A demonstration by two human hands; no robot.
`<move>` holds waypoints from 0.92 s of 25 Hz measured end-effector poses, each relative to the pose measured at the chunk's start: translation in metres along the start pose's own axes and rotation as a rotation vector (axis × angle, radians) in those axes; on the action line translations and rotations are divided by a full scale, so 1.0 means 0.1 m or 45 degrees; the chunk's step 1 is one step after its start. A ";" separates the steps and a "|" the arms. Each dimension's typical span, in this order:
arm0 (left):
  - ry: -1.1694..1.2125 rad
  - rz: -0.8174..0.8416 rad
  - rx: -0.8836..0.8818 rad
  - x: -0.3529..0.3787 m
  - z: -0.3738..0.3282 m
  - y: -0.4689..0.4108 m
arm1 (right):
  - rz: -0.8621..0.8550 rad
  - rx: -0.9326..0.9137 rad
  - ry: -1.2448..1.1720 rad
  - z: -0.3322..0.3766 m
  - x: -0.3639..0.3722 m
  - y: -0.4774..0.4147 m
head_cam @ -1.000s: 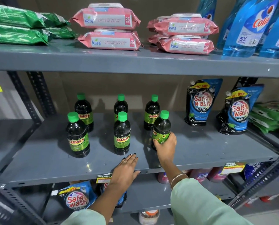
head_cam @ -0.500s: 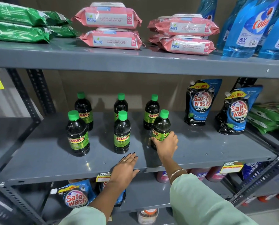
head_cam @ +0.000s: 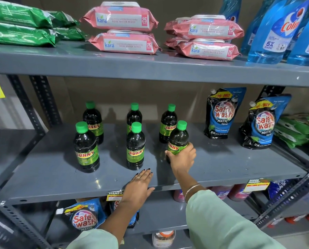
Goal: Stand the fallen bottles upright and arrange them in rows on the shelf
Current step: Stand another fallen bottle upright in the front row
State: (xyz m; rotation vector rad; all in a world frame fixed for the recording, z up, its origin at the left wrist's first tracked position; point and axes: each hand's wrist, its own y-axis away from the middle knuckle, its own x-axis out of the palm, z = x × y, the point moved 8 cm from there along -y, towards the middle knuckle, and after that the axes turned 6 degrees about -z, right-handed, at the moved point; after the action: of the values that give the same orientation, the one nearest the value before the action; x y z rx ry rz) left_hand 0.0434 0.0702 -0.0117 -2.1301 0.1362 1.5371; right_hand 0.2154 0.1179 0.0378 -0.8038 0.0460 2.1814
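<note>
Several dark Sunny bottles with green caps stand upright in two rows on the grey middle shelf (head_cam: 222, 169). The back row holds three: left (head_cam: 93, 121), middle (head_cam: 134, 115), right (head_cam: 168, 123). In front stand a left bottle (head_cam: 86, 148) and a middle bottle (head_cam: 135, 146). My right hand (head_cam: 183, 159) is closed around the lower part of the front right bottle (head_cam: 178, 137), which leans slightly left. My left hand (head_cam: 139, 186) lies flat, fingers spread, on the shelf's front edge, holding nothing.
Two Safewash pouches (head_cam: 222, 114) (head_cam: 261, 123) stand right of the bottles, with green packs (head_cam: 294, 133) beyond. The upper shelf carries pink wipes packs (head_cam: 123, 29), green packs (head_cam: 20, 24) and blue bottles (head_cam: 279, 33). More pouches (head_cam: 83, 218) sit on the shelf below.
My right hand has kept hold of the front right bottle and shifted it slightly back on the shelf. My left hand stays resting on the shelf edge.
</note>
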 end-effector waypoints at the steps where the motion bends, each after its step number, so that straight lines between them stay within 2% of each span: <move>1: 0.006 -0.013 0.007 0.00 0.00 0.00 | 0.006 0.014 -0.009 -0.01 0.00 -0.02; 6: -0.045 -0.020 0.023 0.08 0.01 0.02 | 0.148 -0.015 -0.277 -0.13 0.04 -0.07; 10: -0.057 -0.011 0.031 0.10 0.02 0.04 | 0.078 -0.061 -0.165 -0.07 0.01 -0.02; 14: -0.072 -0.041 0.084 0.08 0.00 0.02 | 0.075 0.039 -0.067 -0.07 0.05 -0.01; 23: -0.101 -0.039 0.058 0.07 0.01 0.04 | 0.146 -0.073 -0.134 -0.17 0.03 -0.04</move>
State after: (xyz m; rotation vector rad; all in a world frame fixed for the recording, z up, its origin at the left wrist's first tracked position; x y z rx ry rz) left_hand 0.0433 0.0691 -0.0197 -2.0239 0.1098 1.5835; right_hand 0.2255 0.1178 0.0238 -0.7322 -0.0240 2.3394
